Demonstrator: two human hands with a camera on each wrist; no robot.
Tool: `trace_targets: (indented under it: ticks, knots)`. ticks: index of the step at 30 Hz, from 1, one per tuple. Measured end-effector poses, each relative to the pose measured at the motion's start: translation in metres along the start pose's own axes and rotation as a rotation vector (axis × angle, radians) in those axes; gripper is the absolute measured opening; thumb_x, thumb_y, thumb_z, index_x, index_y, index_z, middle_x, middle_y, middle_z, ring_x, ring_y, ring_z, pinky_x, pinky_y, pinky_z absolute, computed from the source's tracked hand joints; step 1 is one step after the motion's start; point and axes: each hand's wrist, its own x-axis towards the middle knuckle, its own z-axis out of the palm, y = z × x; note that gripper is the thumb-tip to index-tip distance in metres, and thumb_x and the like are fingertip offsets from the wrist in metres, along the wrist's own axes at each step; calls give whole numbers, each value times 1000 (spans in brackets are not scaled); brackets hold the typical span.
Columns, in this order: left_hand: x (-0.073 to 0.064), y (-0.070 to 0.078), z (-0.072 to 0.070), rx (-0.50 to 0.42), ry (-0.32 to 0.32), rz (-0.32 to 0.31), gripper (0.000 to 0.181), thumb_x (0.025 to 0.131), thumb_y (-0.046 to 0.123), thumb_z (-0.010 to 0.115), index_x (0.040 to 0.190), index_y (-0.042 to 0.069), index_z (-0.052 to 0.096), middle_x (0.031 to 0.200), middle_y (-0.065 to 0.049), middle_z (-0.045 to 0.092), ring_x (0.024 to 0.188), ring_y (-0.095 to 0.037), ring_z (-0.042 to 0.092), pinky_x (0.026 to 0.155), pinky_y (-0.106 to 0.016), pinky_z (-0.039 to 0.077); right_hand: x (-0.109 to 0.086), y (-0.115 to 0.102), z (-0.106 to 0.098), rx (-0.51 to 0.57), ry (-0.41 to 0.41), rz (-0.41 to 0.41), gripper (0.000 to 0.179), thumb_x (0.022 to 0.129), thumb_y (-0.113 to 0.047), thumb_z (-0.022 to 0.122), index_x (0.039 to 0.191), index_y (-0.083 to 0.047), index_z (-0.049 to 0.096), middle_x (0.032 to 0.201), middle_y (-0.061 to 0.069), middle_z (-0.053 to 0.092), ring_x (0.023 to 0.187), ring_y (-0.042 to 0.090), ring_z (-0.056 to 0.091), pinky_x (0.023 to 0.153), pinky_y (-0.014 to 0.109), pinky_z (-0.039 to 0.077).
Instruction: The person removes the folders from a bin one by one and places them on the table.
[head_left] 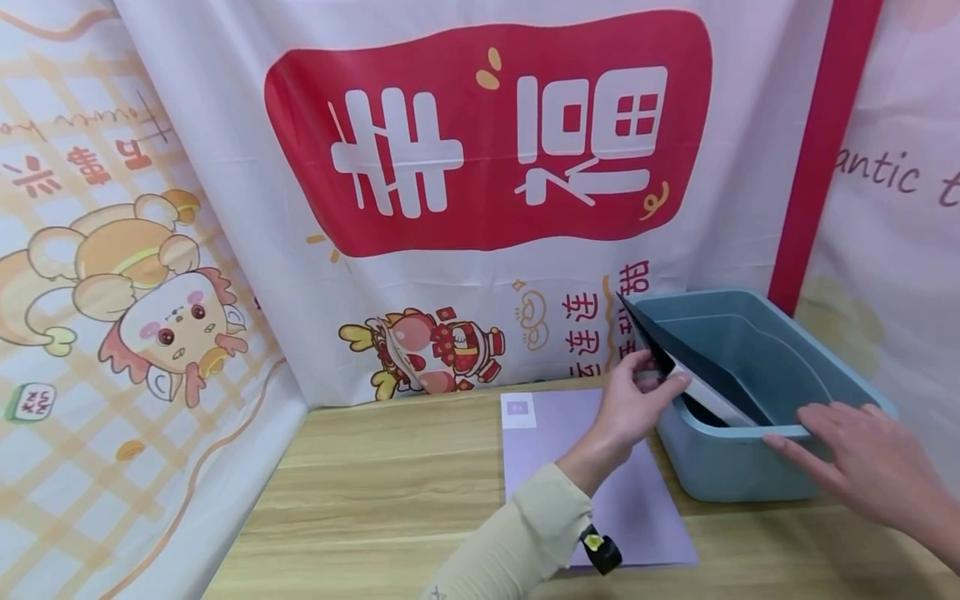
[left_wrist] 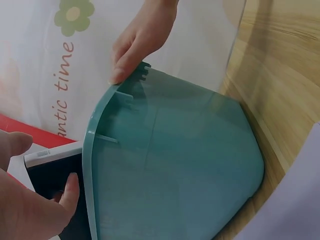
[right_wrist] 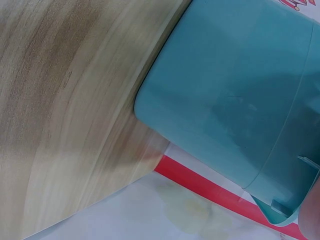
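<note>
A blue-green plastic bin [head_left: 738,471] stands at the right of the table against the cloth backdrop. Leaning into it over its left rim is a dark flat item with a white edge [head_left: 716,398]; its exact kind is unclear. My left hand [head_left: 626,404] pinches this item by its near end, between thumb and fingers. In the left wrist view its dark face [left_wrist: 55,175] shows beside the rim. My right hand [head_left: 862,450] grips the bin's near right rim, thumb outside. Only a sliver of that hand [right_wrist: 311,212] appears in the right wrist view.
A light purple folder-like sheet [head_left: 652,521] with a white label lies flat on the wooden table [head_left: 360,483], left of the bin and partly under my left forearm. Printed cloth [head_left: 480,275] hangs behind the table and along both sides.
</note>
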Motion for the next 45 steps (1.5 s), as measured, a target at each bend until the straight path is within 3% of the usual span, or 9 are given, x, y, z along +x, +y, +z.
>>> trace_targets:
  ticks: [7, 13, 17, 30, 39, 45]
  knots:
    - [3, 3, 8, -17, -8, -11, 51, 92, 28, 78, 136, 28, 53, 126, 10, 55, 114, -12, 64, 90, -32, 59, 0, -1, 0, -12, 25, -13, 43, 91, -57, 69, 76, -19, 57, 68, -6, 48, 63, 15, 44, 56, 32, 39]
    - [7, 4, 14, -182, -31, -17, 50, 92, 18, 79, 132, 23, 49, 125, 0, 52, 107, -19, 66, 89, -36, 60, -1, 0, -1, -18, 60, -39, 42, 90, -55, 72, 75, -20, 55, 67, -6, 46, 63, 15, 42, 56, 32, 36]
    - [11, 5, 19, -217, -42, -34, 53, 92, 17, 79, 135, 22, 47, 127, -4, 51, 103, -18, 65, 88, -40, 61, -1, 0, -1, -17, 62, -40, 42, 90, -55, 71, 75, -20, 55, 66, -6, 45, 63, 15, 42, 55, 32, 35]
    - [17, 18, 42, -145, -84, -21, 65, 99, 25, 70, 156, 22, 39, 141, -1, 57, 111, -14, 68, 89, -40, 60, -1, 0, 0, -15, 82, -36, 44, 90, -55, 72, 71, -21, 51, 63, -7, 41, 60, 14, 39, 54, 31, 34]
    - [18, 24, 51, -103, -49, -12, 59, 99, 30, 70, 151, 25, 43, 123, 5, 64, 106, -10, 68, 85, -40, 62, -1, 1, 2, -6, 68, -27, 44, 90, -55, 71, 71, -22, 50, 63, -8, 42, 60, 13, 39, 55, 30, 35]
    - [19, 24, 54, -69, -79, -46, 59, 101, 33, 67, 153, 31, 39, 134, 3, 59, 111, -13, 67, 86, -40, 62, -1, 0, 2, -15, 79, -33, 46, 89, -55, 72, 70, -21, 48, 62, -7, 39, 59, 13, 38, 55, 30, 32]
